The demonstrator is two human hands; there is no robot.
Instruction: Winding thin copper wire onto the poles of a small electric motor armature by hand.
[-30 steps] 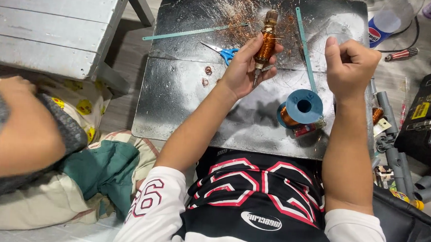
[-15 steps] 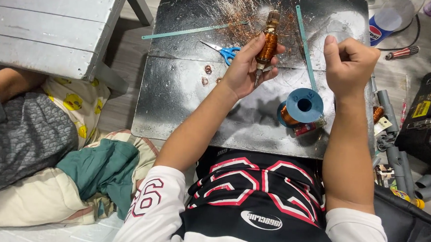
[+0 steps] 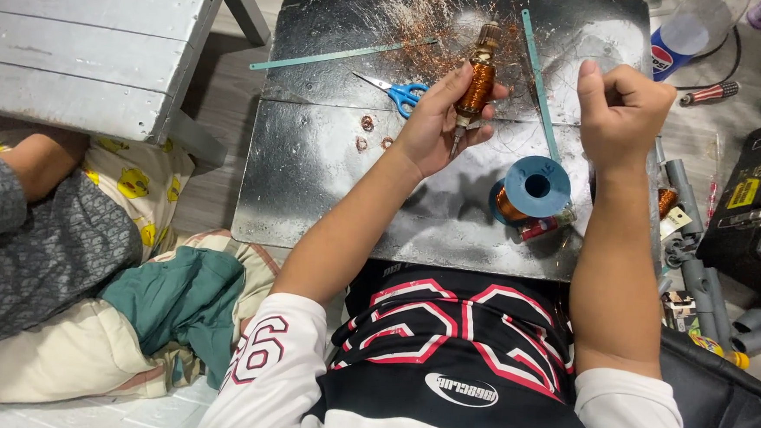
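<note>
Left hand [image 3: 433, 126] over far worktop [image 3: 312, 193], fingers wrapped round copper coil [image 3: 477, 84], held upright. Right hand [image 3: 622, 109] fisted, fingers pinched tight, likely on thin wire, too fine to tell. Risk: hard tug snaps wire or loosens winding. Count: one scissors [image 3: 396, 91], two green strips [image 3: 337, 55], one blue spool [image 3: 534, 186].

A dark, scuffed metal-topped table [image 3: 338, 194] stands on a pale wood-look floor [image 3: 221, 101], its surface catching glare from overhead light. At the upper left sits a grey slatted wooden bench [image 3: 86, 42]. Lower left, another person's sleeve [image 3: 40, 248] rests on a pillow [image 3: 151, 193] (yellow-patterned) beside a green cloth [image 3: 185, 299].
</note>
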